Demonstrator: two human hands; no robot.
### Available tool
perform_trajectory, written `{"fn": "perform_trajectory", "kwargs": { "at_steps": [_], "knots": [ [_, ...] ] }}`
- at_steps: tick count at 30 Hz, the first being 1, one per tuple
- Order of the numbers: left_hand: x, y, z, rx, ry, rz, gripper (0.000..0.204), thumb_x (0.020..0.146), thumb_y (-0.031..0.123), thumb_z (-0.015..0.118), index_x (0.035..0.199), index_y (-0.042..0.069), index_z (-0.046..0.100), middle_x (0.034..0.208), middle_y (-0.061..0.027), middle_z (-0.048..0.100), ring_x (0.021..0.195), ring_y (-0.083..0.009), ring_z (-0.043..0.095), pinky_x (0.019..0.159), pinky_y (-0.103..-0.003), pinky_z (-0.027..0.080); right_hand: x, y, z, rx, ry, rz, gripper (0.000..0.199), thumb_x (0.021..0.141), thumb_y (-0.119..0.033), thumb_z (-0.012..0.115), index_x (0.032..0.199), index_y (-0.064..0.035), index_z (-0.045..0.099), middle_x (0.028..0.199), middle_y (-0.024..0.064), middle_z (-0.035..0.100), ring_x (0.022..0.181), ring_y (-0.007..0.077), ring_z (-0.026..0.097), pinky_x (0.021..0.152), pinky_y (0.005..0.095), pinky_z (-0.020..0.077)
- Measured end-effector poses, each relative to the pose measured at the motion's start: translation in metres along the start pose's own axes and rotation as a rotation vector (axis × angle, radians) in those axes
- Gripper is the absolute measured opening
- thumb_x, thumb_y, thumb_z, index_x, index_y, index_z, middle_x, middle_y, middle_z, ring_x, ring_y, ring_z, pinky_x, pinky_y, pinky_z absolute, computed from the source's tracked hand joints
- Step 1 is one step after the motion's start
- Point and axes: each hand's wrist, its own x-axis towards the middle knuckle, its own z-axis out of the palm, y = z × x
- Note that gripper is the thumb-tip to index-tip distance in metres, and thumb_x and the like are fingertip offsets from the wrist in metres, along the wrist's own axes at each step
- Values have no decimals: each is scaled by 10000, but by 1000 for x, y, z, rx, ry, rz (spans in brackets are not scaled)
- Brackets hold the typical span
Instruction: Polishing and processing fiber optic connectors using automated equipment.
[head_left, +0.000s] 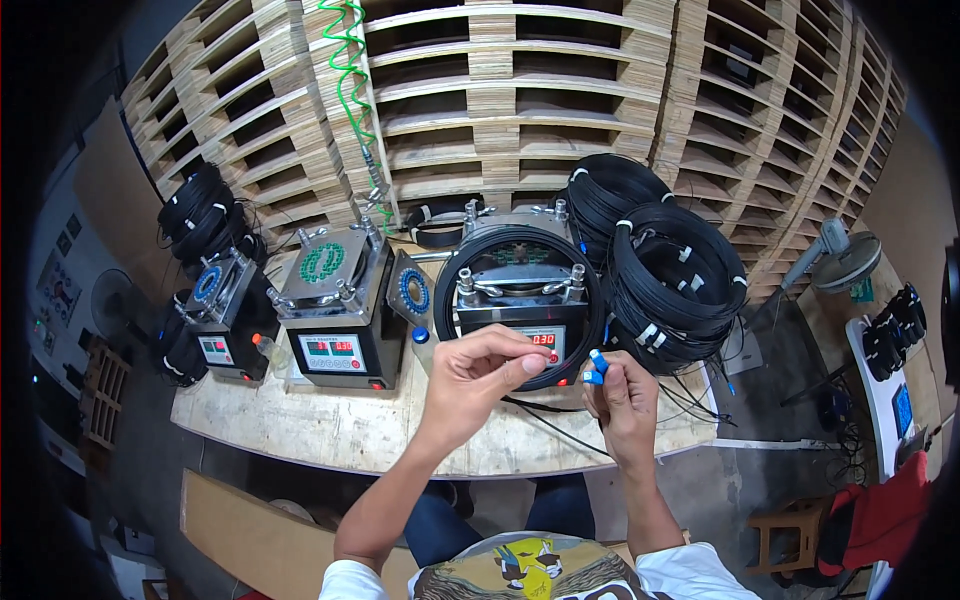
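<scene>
In front of the middle machine, my left hand (475, 385) is raised with thumb and forefinger pinched together. Whatever may be between those fingertips is too small to make out. To its right, my right hand (625, 405) grips a blue cable connector (596, 375) between thumb and fingers, its tip pointing up. Behind both hands a coil of black cable (450, 340) leans upright against the middle polishing machine (522, 295). A black cable end (560, 430) runs from the coil's foot toward the lower right, below my right hand.
Two more polishing machines (335, 345) (225, 335) stand on the left of the wooden bench (300, 425). Black cable coils (680, 270) pile up at the right, others (195, 215) at the far left. Stacked pallets (560, 80) rise behind. A green spiral hose (350, 80) hangs down.
</scene>
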Motion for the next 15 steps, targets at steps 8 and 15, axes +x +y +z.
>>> {"fn": "perform_trajectory", "kwargs": {
  "at_steps": [8,15],
  "knots": [
    [-23,-17,-31,-116,186,-105,150,853,-41,740,1002,-23,740,1011,-130,717,893,-153,690,822,-283,574,17,1,7,-238,59,-28,298,1042,-295,564,1082,-24,681,683,-73,495,564,-1,374,496,195,262],
    [-50,-21,-230,362,818,76,205,879,143,767,1016,-8,743,865,-48,732,788,-92,661,735,-241,518,41,-7,7,-250,60,-103,304,1052,-319,541,1095,-30,623,659,-93,385,533,-30,268,462,174,186]
  ]
}}
